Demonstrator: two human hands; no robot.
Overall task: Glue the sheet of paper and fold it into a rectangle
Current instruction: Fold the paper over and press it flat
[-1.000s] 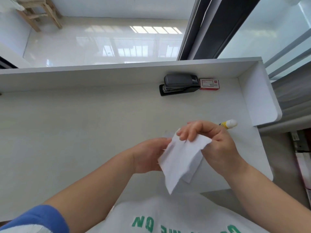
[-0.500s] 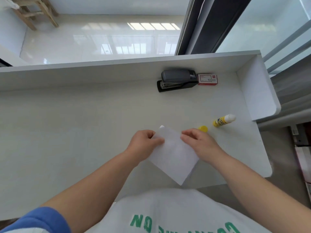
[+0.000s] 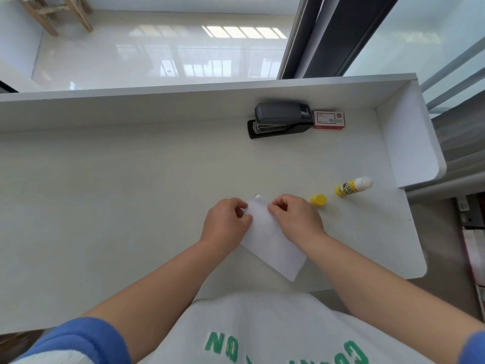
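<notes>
Folded paper (image 3: 273,243) flat on desk (image 3: 105,206), left hand (image 3: 225,224) and right hand (image 3: 295,219) grips pinching its top edge, glue stick (image 3: 353,187) uncapped, cap (image 3: 318,200) beside

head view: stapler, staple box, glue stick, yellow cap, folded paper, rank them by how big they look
1. folded paper, though the hands cover part of it and it lies nearest the camera
2. stapler
3. staple box and glue stick look alike, so no ranking between them
4. yellow cap
</notes>
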